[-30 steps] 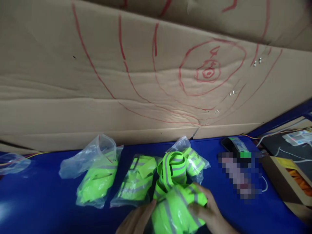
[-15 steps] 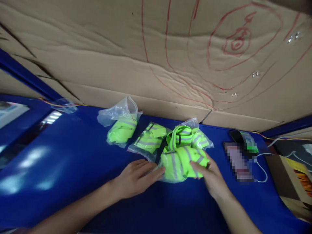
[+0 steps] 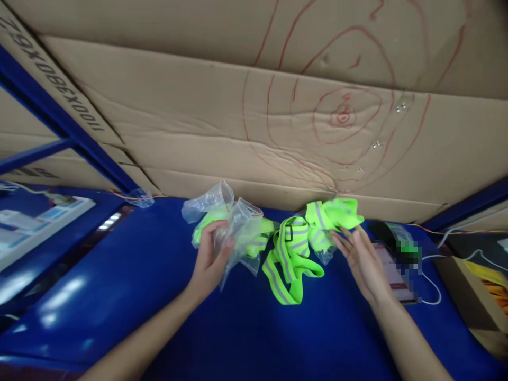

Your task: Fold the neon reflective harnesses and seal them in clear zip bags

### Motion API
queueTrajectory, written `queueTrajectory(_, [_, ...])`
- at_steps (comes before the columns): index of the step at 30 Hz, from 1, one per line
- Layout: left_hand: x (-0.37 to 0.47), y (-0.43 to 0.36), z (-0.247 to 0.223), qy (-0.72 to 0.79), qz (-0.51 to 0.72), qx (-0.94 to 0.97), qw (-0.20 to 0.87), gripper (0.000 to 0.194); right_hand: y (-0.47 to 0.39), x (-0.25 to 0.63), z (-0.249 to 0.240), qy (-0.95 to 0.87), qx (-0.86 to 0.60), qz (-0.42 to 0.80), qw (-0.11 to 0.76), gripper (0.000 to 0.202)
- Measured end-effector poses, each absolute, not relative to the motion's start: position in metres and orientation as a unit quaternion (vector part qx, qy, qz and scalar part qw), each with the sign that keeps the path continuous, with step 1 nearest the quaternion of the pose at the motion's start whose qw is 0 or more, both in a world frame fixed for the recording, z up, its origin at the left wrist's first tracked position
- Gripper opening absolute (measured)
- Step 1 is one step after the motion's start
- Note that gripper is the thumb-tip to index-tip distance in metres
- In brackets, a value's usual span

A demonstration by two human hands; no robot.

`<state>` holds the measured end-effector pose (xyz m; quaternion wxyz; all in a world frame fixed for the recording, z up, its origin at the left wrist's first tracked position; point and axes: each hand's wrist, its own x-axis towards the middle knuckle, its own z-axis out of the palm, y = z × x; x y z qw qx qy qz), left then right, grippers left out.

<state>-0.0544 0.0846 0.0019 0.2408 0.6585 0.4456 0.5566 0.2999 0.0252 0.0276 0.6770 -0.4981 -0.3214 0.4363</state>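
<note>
My left hand [image 3: 209, 260] is closed on a clear plastic zip bag [image 3: 246, 214], which looks limp and see-through. Behind that bag lie a bagged neon-green strap [image 3: 204, 222] and another green bundle [image 3: 260, 241], partly hidden. Fingers apart, my right hand [image 3: 363, 262] is at the lower edge of a folded green reflective bundle [image 3: 335, 212]; whether the fingertips touch it I cannot tell. This bundle rests over a bagged one [image 3: 320, 242]. Between my hands a loose green reflective strap [image 3: 291, 259] with a black buckle lies in loops on the blue table.
A cardboard wall [image 3: 190, 127] with red drawn rings rises behind the blue table [image 3: 238, 333]. To the right are a phone [image 3: 392, 270], a white cable [image 3: 434, 291] and an open cardboard box [image 3: 464, 291] with orange contents. A white tray-like object [image 3: 43, 222] sits at far left.
The green bundle that was in my right hand has moved up and back, out of its clear bag. My left hand has moved back with the bag. The view has shifted.
</note>
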Motion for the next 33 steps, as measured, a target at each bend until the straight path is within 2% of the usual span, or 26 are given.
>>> queueTrajectory(3, [-0.048,0.074,-0.011,0.429,0.546,0.653,0.301,0.042,0.014,0.297,0.016,-0.360,-0.532,0.301,0.705,0.061])
queueTrajectory(5, [-0.045,0.060,-0.018,0.388,0.526,0.687,0.318,0.048,0.002,0.291,0.012,-0.411,-0.540,0.238,0.695,0.052])
queueTrajectory(7, [-0.042,0.045,-0.022,0.325,0.471,0.759,0.310,0.060,-0.010,0.280,0.010,-0.491,-0.518,0.265,0.648,0.048])
queueTrajectory(9, [-0.038,0.034,-0.024,0.250,0.396,0.835,0.288,0.073,-0.021,0.265,0.007,-0.584,-0.473,0.345,0.563,0.068])
queueTrajectory(11, [-0.035,0.029,-0.023,0.182,0.335,0.890,0.251,0.076,-0.028,0.249,0.005,-0.642,-0.444,0.395,0.485,0.088])
queueTrajectory(13, [-0.032,0.033,-0.022,0.152,0.320,0.915,0.195,0.070,-0.031,0.241,0.003,-0.650,-0.457,0.404,0.454,0.076])
queueTrajectory(15, [-0.032,0.043,-0.020,0.180,0.344,0.912,0.133,0.063,-0.028,0.242,0.003,-0.617,-0.499,0.383,0.473,0.055])
queueTrajectory(16, [-0.033,0.049,-0.019,0.219,0.356,0.902,0.111,0.061,-0.026,0.246,0.004,-0.589,-0.525,0.363,0.496,0.051])
queueTrajectory(19, [-0.037,0.070,-0.021,0.385,0.340,0.855,0.064,0.066,-0.014,0.265,0.008,-0.480,-0.574,0.301,0.591,0.065])
queueTrajectory(22, [-0.039,0.084,-0.027,0.495,0.263,0.827,0.044,0.082,-0.003,0.281,0.011,-0.396,-0.558,0.315,0.658,0.080])
queueTrajectory(25, [-0.041,0.089,-0.029,0.510,0.239,0.822,0.087,0.076,0.003,0.286,0.006,-0.368,-0.539,0.371,0.661,0.085])
queueTrajectory(28, [-0.043,0.088,-0.026,0.493,0.273,0.818,0.117,0.063,0.006,0.286,0.002,-0.351,-0.563,0.394,0.636,0.076])
queueTrajectory(31, [-0.047,0.088,-0.024,0.478,0.302,0.813,0.138,0.058,0.009,0.296,0.009,-0.345,-0.579,0.370,0.640,0.065])
queueTrajectory(33, [-0.048,0.089,-0.029,0.469,0.304,0.816,0.148,0.060,0.009,0.311,0.022,-0.326,-0.561,0.314,0.693,0.058])
